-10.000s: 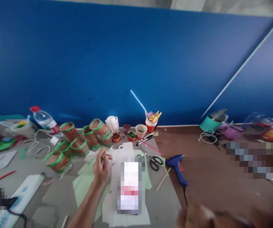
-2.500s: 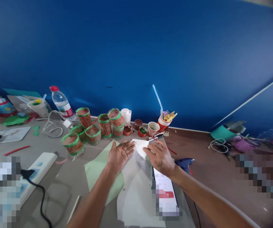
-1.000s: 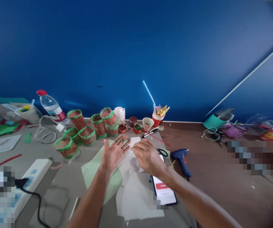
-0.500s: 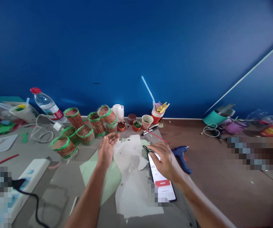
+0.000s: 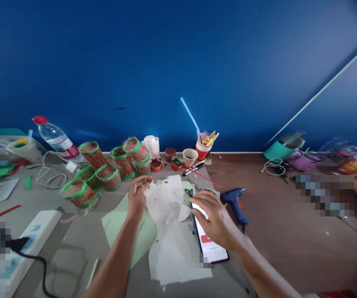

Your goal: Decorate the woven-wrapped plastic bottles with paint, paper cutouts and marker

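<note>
Blue wall point(image 5: 178, 62) fills the upper half of the view, meeting a grey-covered table point(image 5: 41, 207) on the left and bare brown tabletop point(image 5: 290, 231) on the right. White paper sheet point(image 5: 172, 231), crumpled and speckled, lies at centre over a pale green sheet point(image 5: 119, 223). White power strip point(image 5: 32, 240) sits at lower left with a black plug in it.

Left hand point(image 5: 137, 196) hovers at the paper's upper left edge, fingers curled inward with the tips bunched together; whether they pinch anything I cannot tell. Right hand point(image 5: 213, 215) rests over a phone point(image 5: 209, 244) lying flat at the paper's right edge, screen lit; fingers loosely spread, tips touching or just above the screen's upper end.

Cluster of green-rimmed woven cups point(image 5: 104, 174) stands behind the left hand, some upright, some tipped. Water bottle point(image 5: 56, 138) with red cap lies tilted further left, beside a coiled white cable point(image 5: 49, 178). Blue glue gun point(image 5: 234, 200) lies just right of the phone. Red paper cup point(image 5: 201, 151) against the wall holds a blue straw point(image 5: 189, 114) and yellow bits. Scissors point(image 5: 193, 191), partly hidden, lie just beyond the right hand's fingertips. Red stick point(image 5: 204, 178) lies nearby.
</note>
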Tool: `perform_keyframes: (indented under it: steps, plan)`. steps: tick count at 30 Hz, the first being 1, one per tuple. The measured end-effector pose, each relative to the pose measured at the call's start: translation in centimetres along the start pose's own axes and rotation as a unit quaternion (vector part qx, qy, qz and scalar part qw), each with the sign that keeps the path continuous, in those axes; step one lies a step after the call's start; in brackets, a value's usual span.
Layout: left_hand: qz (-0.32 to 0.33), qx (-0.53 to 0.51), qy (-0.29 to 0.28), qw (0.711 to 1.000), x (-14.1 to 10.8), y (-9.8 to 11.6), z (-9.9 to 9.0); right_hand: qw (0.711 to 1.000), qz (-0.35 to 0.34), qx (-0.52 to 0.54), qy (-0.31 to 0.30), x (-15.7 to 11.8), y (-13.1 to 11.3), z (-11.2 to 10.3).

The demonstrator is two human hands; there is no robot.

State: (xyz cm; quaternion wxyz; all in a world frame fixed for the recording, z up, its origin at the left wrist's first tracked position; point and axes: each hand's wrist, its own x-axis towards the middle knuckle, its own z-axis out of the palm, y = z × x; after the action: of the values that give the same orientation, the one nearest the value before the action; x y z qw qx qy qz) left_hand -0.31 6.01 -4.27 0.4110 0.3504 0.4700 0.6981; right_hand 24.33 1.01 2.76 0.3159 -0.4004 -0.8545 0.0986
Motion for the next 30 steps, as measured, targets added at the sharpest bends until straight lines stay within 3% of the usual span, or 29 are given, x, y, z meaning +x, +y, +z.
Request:
perform_keyframes:
  steps: [3, 6, 10, 14, 22, 30]
  plan:
    - [0.008, 0.032, -0.01, 0.999, -0.4, 0.2, 0.2, 0.998, 0.0, -0.038, -0.042, 0.5, -0.2, 0.4]
    - [0.016, 0.061, -0.035, 0.997, -0.9, 0.4, 0.6, 0.986, -0.001, -0.107, -0.127, 1.0, -0.4, 1.0]
    - [0.032, 0.125, -0.071, 0.989, -1.4, 0.4, 0.9, 0.963, -0.044, -0.179, -0.197, 1.4, -0.8, 2.3]
    - [0.048, 0.182, -0.083, 0.979, -1.5, 0.5, 0.9, 0.951, -0.072, -0.218, -0.205, 1.5, -0.8, 3.4]
    - [0.079, 0.197, -0.034, 0.977, -0.9, 0.4, 0.2, 0.933, -0.084, -0.258, -0.238, 2.4, -0.8, 4.1]
    - [0.065, 0.264, -0.002, 0.962, 0.1, -0.5, -0.6, 0.94, -0.101, -0.224, -0.237, 2.2, -1.0, 4.6]
